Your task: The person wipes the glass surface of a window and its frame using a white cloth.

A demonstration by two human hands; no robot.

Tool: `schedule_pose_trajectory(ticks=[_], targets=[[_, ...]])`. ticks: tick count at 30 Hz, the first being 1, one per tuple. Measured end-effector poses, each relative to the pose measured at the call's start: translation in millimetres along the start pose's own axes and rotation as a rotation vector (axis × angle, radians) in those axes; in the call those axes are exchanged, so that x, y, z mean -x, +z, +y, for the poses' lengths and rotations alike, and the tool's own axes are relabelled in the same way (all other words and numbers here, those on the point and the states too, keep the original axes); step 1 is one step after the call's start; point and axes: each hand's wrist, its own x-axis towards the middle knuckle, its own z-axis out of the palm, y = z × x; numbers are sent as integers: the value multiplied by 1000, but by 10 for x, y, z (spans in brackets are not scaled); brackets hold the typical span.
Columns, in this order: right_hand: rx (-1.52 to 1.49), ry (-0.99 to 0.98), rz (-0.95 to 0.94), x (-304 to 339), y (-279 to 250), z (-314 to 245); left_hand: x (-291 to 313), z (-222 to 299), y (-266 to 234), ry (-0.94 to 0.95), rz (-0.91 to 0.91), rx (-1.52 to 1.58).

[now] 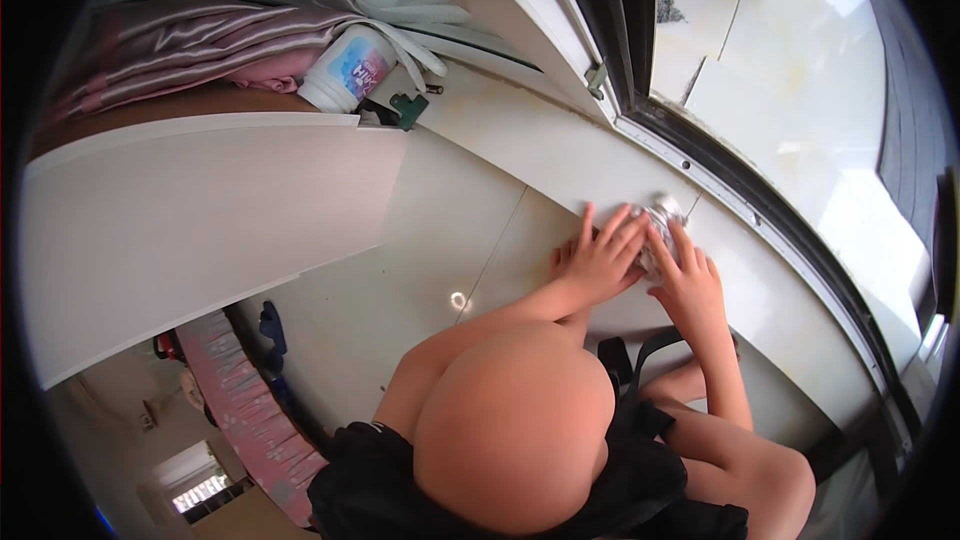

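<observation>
A crumpled whitish wad, like a rag or tissue (pixel 664 212), lies on the pale sill (pixel 560 145) beside the sliding door track. My left hand (pixel 607 258) rests palm down at its left side, fingers stretched and spread, the tips touching it. From the right, my right hand (pixel 692 280) has its fingers bent over the wad, thumb near its lower side. Both hands cover part of it, so its full shape is hidden. My bent bare knee (pixel 512 430) rises in front of my body.
The dark-framed door track (pixel 740 190) runs along the sill. Left of it, a white tub (pixel 350 68) and a green clip (pixel 407 110) sit by striped bedding (pixel 190 45) above a white panel (pixel 210 210). A blue slipper (pixel 271 332) lies on the tiled floor.
</observation>
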Motion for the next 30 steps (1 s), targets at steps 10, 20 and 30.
schedule_pose_trajectory(ticks=[10,20,30], targets=[[-391,635,386,1391,103,620,-683,1068,439,630,18,100],[-99,516,415,620,150,471,-591,777,255,383,-149,-91],[-213,197,365,-13,294,183,-297,85,-23,166,-123,-205]])
